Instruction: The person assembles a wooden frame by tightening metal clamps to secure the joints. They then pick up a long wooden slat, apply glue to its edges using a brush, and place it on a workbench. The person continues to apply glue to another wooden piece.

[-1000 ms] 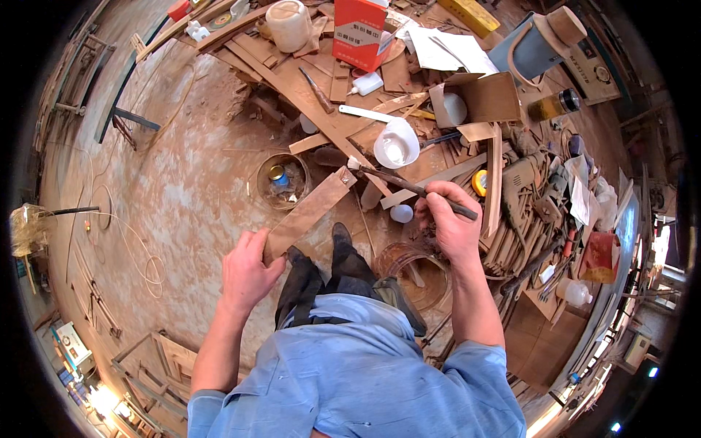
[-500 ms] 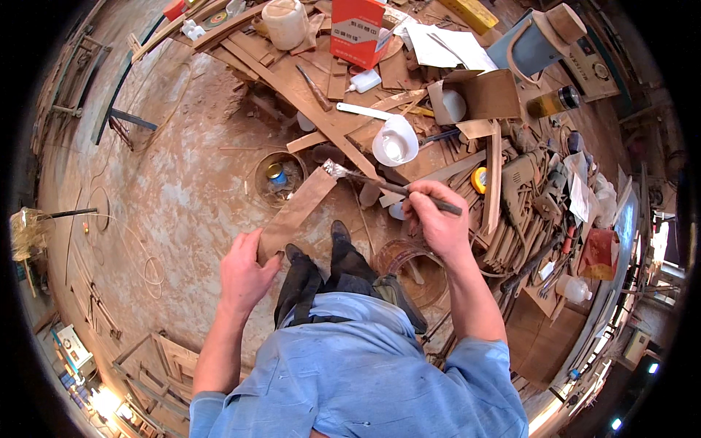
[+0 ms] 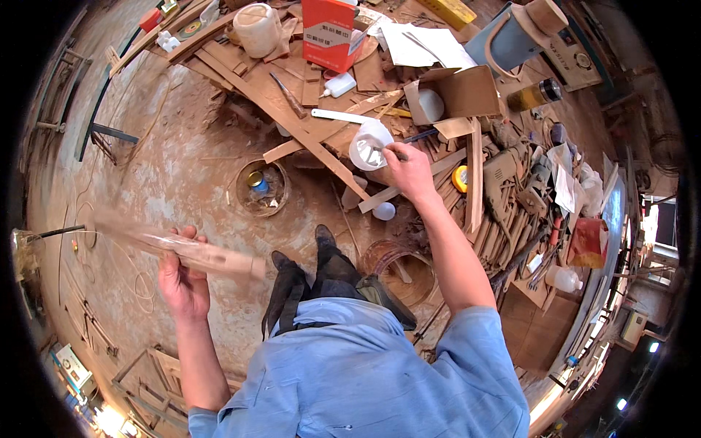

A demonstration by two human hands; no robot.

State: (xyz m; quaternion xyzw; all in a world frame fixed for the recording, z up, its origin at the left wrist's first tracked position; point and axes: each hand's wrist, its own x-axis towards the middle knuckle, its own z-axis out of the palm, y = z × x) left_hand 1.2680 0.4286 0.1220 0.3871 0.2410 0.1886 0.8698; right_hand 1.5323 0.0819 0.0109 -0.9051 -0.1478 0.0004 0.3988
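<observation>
My left hand point(image 3: 182, 281) grips a flat wooden board point(image 3: 212, 257), blurred by motion, its long side lying across the fingers. On the bench, a white plastic cup point(image 3: 359, 155) with a long handle stands tilted toward me and holds something whitish. At the cup's right rim is my right hand point(image 3: 410, 171), its fingers closed round a brush. Only a dark bit of the brush handle point(image 3: 401, 155) shows at the fingertips; the bristles are hidden at the cup.
The cluttered bench carries a red box point(image 3: 328, 36), an open cardboard box point(image 3: 467, 95), a chisel-like tool point(image 3: 287, 95), a yellow tape measure point(image 3: 459, 178) and a power tool point(image 3: 504, 171). On the floor stand a round basin with a blue can point(image 3: 258, 182) and a bucket point(image 3: 409, 270).
The brush has left the board's end, and my right hand has moved up and left to the white cup. My left hand has swung the board left and turned it.
</observation>
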